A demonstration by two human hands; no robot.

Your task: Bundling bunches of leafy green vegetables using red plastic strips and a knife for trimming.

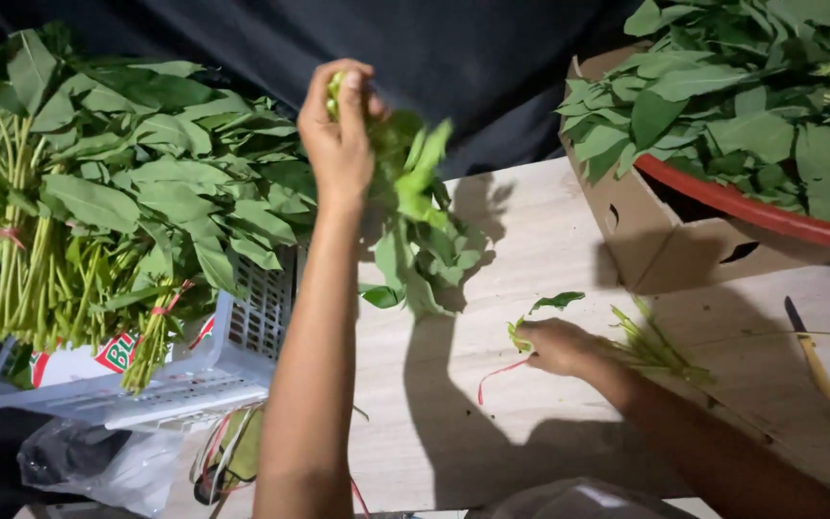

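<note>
Closest up is the left hand (338, 130), raised over the pale wooden desk (530, 231), its grip pinched tight around a bunch of leafy green stems (415, 221) that hangs down from it. Right hand (554, 346) lies low on the desk, fingers curled onto a few loose green stalks (650, 348) beside a thin red tie (497, 373). White plastic crate (242, 336) of bundled greens sits on the left, and a cardboard box (655, 240) holding a red-rimmed basin (751, 211) of leaves on the right.
</note>
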